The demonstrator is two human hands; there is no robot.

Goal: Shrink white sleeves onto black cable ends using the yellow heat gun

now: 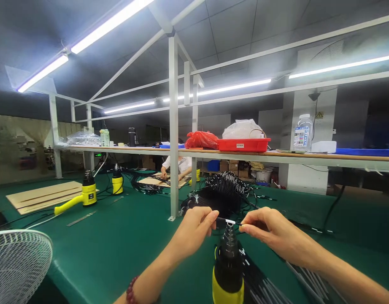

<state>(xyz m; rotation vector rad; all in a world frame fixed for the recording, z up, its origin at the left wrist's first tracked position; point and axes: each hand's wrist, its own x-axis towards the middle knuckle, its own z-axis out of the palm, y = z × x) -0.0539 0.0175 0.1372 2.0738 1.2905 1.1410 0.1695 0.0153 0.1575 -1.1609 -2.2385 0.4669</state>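
A thin black cable with a short white sleeve (230, 221) is stretched level between my two hands. My left hand (196, 230) pinches its left side between thumb and fingers. On the other side of the sleeve, my right hand (268, 226) grips the cable with thumb and fingertips. Directly under the sleeve stands an upright yellow-and-black heat gun (228, 270), its stepped nozzle close to the sleeve; whether they touch I cannot tell. Beside the gun lies a bundle of black cables (260, 278), some with white sleeves.
Coiled black cables (228, 190) are heaped behind my hands, near a white post (174, 126) carrying a shelf (276, 157). Two more heat guns (89, 190) and cardboard sheets (45, 196) are on the left. A fan (20, 266) sits front left. A person (178, 166) works across the table.
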